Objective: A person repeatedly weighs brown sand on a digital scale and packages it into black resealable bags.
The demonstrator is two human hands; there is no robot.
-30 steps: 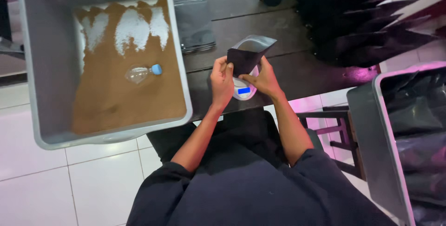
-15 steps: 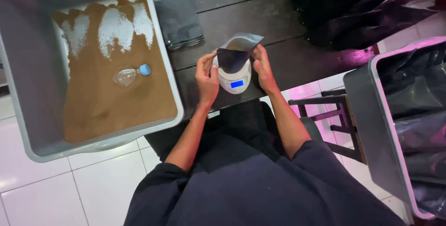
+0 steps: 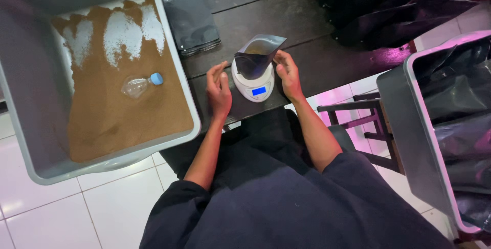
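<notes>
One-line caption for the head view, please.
Dark pouch stands on a small white scale, right hand touching it, left hand beside the scale, near a bin of brown powder.

A dark, glossy stand-up pouch (image 3: 255, 54) is seen standing upright on the round platform of a small white digital scale (image 3: 253, 84), its mouth open at the top and its body leaning slightly to the left. The pouch's right edge is touched by fingertips, while its left side is left free. The scale is set on a dark wooden tabletop, and its blue display is lit on the near side.
</notes>
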